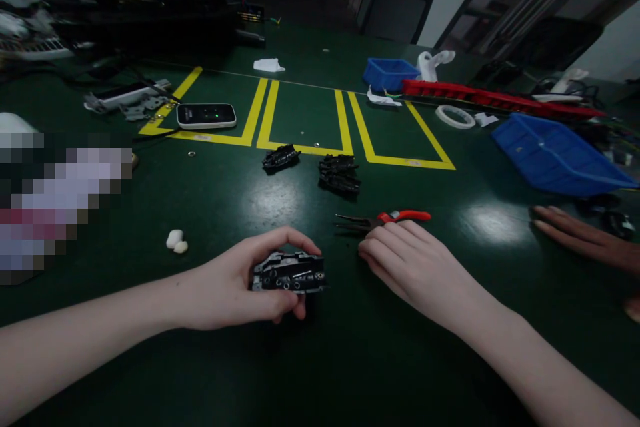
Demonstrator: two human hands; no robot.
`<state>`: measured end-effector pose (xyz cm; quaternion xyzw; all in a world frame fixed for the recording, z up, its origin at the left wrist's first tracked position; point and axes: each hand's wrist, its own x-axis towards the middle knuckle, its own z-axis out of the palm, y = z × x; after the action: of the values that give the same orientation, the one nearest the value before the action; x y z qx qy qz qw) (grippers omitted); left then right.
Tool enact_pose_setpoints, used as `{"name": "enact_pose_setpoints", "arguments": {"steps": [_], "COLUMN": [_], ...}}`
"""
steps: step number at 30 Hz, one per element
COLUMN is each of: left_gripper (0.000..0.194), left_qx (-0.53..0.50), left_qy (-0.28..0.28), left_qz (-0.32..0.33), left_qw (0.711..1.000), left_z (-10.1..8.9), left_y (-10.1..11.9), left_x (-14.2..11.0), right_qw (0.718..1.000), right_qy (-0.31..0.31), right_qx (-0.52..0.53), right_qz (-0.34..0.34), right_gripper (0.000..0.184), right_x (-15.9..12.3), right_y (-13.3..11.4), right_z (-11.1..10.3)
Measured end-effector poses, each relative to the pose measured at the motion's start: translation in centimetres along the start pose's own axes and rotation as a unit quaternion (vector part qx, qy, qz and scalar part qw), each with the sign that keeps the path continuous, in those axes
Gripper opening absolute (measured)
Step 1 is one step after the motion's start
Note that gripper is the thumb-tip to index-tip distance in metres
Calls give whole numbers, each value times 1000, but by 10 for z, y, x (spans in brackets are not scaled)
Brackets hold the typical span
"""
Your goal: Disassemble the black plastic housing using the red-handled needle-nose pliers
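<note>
My left hand (260, 280) is closed around a black moulded plastic part (290, 275), its thumb along the near side and fingers round the far side. The part's hollow face, with several small round posts, is turned up toward me. To the right, my right hand (407, 260) has its fingers curled over a pair of needle-nose pliers (395, 216) with red handles. The pliers' jaws point left and stand apart; one red handle shows beyond the knuckles, the other is hidden under the hand. Several similar black plastic parts (339, 173) lie farther back.
Yellow tape frames (305, 149) mark the green table (225, 193). A small white-edged device (206, 116) lies in the left one. White lumps (176, 240) sit left of my hand. Blue bins (555, 153), a tape roll (455, 116) and another person's hand (575, 233) are at right.
</note>
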<state>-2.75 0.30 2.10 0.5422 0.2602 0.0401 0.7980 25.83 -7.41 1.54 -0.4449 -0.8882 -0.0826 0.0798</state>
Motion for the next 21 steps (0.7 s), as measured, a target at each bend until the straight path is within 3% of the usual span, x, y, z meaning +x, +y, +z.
{"name": "enact_pose_setpoints", "arguments": {"steps": [4, 7, 10, 13, 17, 21], "left_gripper": [46, 48, 48, 51, 57, 61], "left_qx": [-10, -20, -20, -10, 3, 10], "left_qy": [5, 10, 21, 42, 66, 54], "left_qz": [2, 5, 5, -8, -38, -62], "left_qw": [1000, 1000, 1000, 999, 997, 997], "left_z": [-1, -2, -1, 1, 4, 3], "left_y": [-2, -2, 0, 3, 8, 11], "left_x": [1, 1, 1, 1, 0, -1], "right_qw": [1000, 997, 989, 981, 971, 966], "right_qy": [2, 13, 7, -21, -39, -23], "right_qx": [28, 45, 51, 86, 130, 150], "right_qz": [7, 60, 138, 175, 196, 208], "right_gripper": [24, 26, 49, 60, 72, 69], "right_x": [-3, -18, -37, -51, -55, -52], "right_y": [7, 25, 48, 62, 67, 67], "right_z": [-3, -8, -11, -9, -4, -8]}}
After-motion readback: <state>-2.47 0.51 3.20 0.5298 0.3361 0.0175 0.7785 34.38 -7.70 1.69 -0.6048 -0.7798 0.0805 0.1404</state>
